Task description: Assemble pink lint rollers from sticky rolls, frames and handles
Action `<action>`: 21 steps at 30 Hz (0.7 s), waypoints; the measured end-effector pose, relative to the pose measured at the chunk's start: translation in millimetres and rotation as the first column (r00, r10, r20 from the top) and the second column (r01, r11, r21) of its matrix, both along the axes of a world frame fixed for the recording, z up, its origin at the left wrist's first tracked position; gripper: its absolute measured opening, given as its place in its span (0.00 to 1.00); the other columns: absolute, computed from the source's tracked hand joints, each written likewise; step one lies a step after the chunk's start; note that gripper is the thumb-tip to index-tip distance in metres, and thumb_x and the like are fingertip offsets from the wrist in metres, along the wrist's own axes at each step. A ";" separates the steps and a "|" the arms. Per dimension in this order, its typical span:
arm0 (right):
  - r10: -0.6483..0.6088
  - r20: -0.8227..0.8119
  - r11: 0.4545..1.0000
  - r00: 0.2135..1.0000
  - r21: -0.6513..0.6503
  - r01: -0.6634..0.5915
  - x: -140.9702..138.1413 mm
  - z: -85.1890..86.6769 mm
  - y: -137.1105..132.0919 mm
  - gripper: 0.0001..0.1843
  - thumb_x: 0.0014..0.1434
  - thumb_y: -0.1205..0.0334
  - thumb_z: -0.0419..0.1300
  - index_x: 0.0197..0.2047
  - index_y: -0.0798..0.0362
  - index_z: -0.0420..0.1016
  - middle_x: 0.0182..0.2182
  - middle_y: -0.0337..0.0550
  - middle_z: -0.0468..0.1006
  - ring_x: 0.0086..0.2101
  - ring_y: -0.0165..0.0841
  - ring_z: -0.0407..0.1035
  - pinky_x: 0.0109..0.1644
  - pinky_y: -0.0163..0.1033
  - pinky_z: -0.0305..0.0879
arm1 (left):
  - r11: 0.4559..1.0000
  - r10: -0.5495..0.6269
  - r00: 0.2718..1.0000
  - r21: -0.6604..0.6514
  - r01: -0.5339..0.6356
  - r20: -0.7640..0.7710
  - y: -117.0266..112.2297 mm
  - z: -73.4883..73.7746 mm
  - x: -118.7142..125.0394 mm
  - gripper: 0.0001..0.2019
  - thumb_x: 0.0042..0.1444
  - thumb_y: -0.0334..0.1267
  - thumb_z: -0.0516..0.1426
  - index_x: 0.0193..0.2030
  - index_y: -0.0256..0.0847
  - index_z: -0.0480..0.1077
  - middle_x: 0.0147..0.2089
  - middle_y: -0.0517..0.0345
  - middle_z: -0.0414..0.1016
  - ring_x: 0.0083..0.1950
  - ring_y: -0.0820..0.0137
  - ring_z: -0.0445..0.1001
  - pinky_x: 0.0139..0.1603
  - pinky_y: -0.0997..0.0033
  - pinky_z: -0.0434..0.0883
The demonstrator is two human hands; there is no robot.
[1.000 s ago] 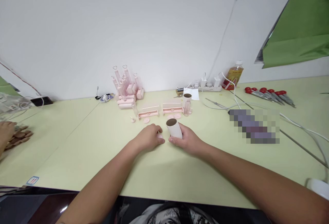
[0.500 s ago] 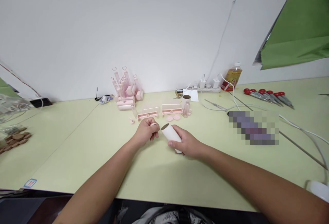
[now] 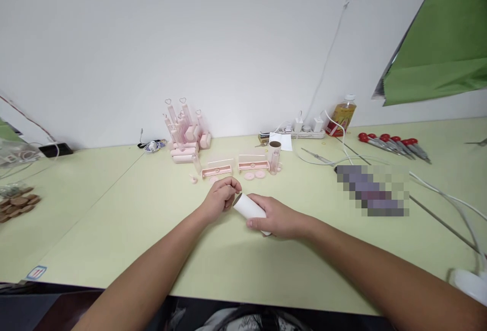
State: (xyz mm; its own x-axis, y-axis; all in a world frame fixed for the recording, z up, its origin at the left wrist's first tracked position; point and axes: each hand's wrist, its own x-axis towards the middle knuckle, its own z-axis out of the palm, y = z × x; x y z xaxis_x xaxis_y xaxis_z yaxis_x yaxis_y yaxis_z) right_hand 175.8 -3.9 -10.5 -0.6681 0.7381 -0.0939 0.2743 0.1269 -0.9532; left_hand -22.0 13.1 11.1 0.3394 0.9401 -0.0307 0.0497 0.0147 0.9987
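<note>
A white cardboard tube lies tilted in my right hand, whose fingers and thumb wrap round it. Its open end points up and left toward my left hand. The left fingers are curled together beside that opening; whatever they pinch is hidden. Just beyond my hands sit two open pink boxes, a left one and a right one, with clear lids raised. Round pink discs lie before the right box. A clear cylinder stands beside it, in front of another cardboard tube.
Pink boxes and clear tubes with heart tops are grouped by the wall. A power strip, bottle, red-handled tools and white cables are at right. Brown pieces lie far left.
My left hand has moved right, to the tube's opening, and the small pale piece seen in its fingers is now hidden. The tube has tipped lower, toward the left hand.
</note>
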 end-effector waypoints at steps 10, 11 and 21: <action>0.012 -0.004 1.000 1.000 -0.008 -0.012 -0.5 1.1 -1.2 0.24 0.55 0.51 0.64 0.52 0.51 0.68 0.33 0.40 0.71 0.27 0.29 0.66 0.26 0.33 0.63 | 0.962 0.097 0.952 0.271 -0.015 -0.289 -8.9 -7.4 5.4 0.23 0.64 0.51 0.42 0.34 0.39 0.71 0.23 0.61 0.65 0.24 0.73 0.61 0.25 0.73 0.60; -0.002 -0.008 1.000 1.000 -0.025 0.001 -0.8 1.1 -1.6 0.24 0.55 0.51 0.64 0.52 0.51 0.68 0.32 0.39 0.71 0.26 0.28 0.65 0.25 0.32 0.62 | 0.958 0.095 0.947 0.286 -0.004 -0.306 -8.8 -8.0 5.2 0.23 0.64 0.51 0.42 0.34 0.39 0.72 0.24 0.60 0.67 0.26 0.72 0.63 0.26 0.73 0.61; 0.028 -0.033 0.999 0.999 0.045 -0.026 -0.4 -0.4 -1.2 0.24 0.55 0.52 0.63 0.54 0.49 0.69 0.38 0.42 0.73 0.29 0.31 0.67 0.29 0.34 0.64 | 0.959 -0.137 0.946 0.201 0.201 -0.293 -11.2 -6.8 1.3 0.29 0.63 0.54 0.38 0.54 0.40 0.72 0.30 0.54 0.72 0.25 0.71 0.62 0.26 0.72 0.61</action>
